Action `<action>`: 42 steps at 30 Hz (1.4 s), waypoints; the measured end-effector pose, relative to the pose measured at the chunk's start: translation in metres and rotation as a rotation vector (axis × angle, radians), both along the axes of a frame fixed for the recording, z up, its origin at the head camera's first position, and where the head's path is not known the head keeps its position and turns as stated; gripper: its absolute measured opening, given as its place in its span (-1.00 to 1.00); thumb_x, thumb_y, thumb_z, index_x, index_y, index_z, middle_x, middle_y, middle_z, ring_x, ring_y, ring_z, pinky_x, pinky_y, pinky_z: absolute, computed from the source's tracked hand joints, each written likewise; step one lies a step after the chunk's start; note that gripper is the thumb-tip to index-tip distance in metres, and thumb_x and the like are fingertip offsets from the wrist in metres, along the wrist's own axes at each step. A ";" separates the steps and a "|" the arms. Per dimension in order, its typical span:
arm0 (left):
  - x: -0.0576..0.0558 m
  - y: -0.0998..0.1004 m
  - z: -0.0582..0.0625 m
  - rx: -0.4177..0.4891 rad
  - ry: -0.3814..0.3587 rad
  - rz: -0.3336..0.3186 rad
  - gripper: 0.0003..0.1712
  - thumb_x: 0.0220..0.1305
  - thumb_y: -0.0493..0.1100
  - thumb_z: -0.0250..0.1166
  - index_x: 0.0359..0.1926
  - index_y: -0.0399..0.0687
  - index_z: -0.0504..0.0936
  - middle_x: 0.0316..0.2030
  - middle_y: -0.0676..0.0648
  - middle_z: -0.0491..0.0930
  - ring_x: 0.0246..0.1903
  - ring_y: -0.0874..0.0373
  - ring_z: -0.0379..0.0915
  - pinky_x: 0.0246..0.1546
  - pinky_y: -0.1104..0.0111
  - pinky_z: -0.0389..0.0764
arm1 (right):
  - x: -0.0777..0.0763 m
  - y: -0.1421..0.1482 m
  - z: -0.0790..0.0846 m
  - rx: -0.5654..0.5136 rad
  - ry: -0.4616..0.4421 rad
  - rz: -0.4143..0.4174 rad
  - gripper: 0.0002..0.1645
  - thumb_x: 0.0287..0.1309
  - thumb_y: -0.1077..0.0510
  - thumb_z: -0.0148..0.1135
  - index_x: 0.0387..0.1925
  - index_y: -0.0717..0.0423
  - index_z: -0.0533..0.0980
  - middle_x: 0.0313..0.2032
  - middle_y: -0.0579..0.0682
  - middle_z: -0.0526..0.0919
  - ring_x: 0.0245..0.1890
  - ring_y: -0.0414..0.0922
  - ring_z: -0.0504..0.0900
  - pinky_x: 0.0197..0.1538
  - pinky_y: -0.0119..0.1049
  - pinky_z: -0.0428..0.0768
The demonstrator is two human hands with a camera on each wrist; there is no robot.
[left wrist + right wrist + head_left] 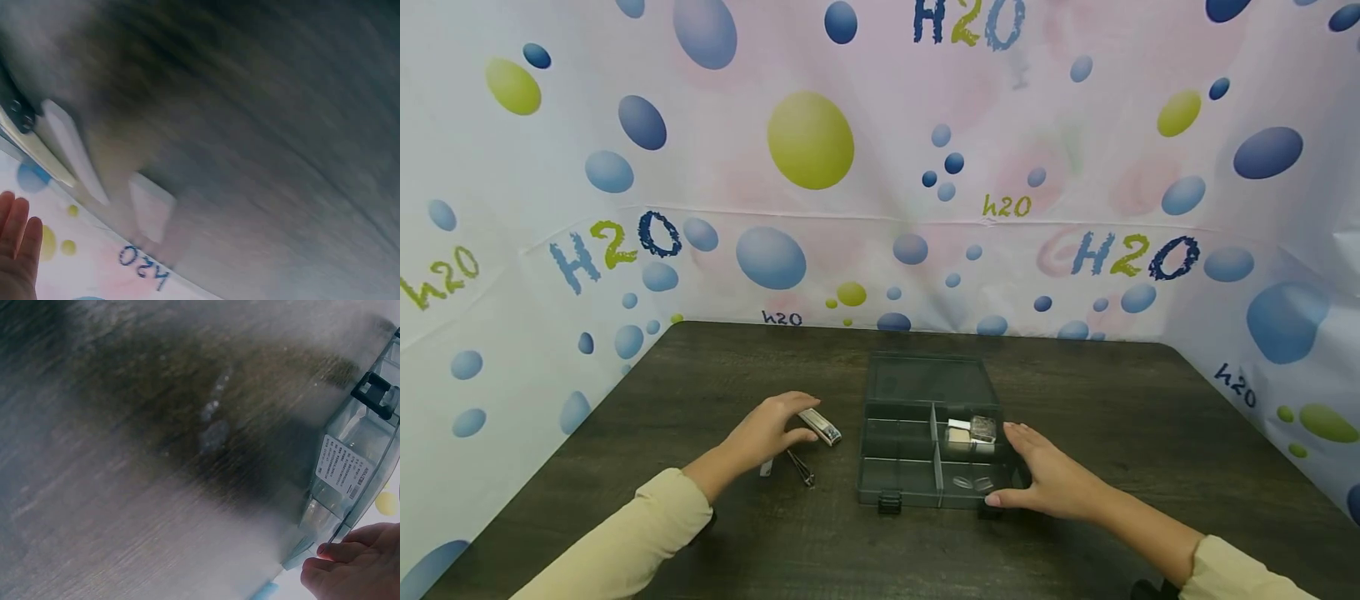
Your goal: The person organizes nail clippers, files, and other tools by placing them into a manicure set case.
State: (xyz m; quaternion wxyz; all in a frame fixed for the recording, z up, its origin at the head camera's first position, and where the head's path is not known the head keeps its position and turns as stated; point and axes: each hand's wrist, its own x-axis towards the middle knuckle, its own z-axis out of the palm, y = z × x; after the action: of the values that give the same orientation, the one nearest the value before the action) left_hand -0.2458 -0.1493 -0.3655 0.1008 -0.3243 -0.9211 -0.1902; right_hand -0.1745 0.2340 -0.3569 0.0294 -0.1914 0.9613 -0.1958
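Note:
My left hand (767, 429) hovers low over the table's left half, fingers loosely bent and thumb apart. Right by its fingertips lies a pale, silver-edged nail clipper (822, 427). A smaller metal nail clipper (802, 470) lies nearer me, beside a small white piece (766, 468) partly under the hand. The left wrist view shows its fingers (19, 244) extended. My right hand (1052, 479) spans the right end of a see-through dark compartment box (898, 471), fingertips at the side wall, thumb by the front latch. In the right wrist view its fingertips meet the box edge (350, 515).
The box lid (928, 379) lies folded back behind it. Small white and beige packs (962, 437) fill the back right compartment; clear oval pieces (972, 482) lie in the front right one. A printed backdrop (880, 167) stands behind the dark wooden table (760, 358).

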 end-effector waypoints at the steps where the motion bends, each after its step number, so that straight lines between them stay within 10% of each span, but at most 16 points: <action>1: -0.002 -0.002 0.000 -0.007 -0.010 0.002 -0.45 0.02 -0.14 0.32 0.05 -0.31 0.49 0.01 -0.23 0.51 0.00 -0.10 0.46 -0.05 0.13 0.51 | 0.000 0.000 0.000 -0.002 -0.002 0.001 0.31 -0.21 -0.44 0.22 0.28 0.45 0.04 0.28 0.41 0.10 0.28 0.35 0.07 0.15 0.26 0.22; 19: -0.028 -0.007 -0.006 -0.096 -0.178 0.110 -0.58 0.03 -0.25 0.31 -0.05 -0.33 0.55 -0.07 -0.24 0.55 -0.04 -0.11 0.47 -0.05 0.13 0.51 | 0.001 -0.001 0.000 -0.020 -0.039 -0.014 0.32 -0.22 -0.43 0.23 0.29 0.45 0.02 0.29 0.39 0.08 0.29 0.34 0.03 0.17 0.27 0.18; 42: -0.033 -0.008 -0.007 -0.097 -0.175 0.126 -0.67 0.08 -0.23 0.28 -0.11 -0.26 0.58 -0.24 -0.12 0.48 -0.23 0.04 0.44 -0.19 0.19 0.52 | 0.001 -0.003 0.004 -0.008 -0.056 -0.018 0.31 -0.20 -0.41 0.23 0.29 0.45 0.01 0.29 0.40 0.08 0.29 0.35 0.03 0.17 0.27 0.18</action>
State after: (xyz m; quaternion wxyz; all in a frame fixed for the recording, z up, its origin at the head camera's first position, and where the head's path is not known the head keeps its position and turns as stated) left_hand -0.2783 -0.1577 -0.3722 0.0159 -0.2524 -0.9531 -0.1665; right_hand -0.1737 0.2314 -0.3534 0.0541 -0.1773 0.9610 -0.2053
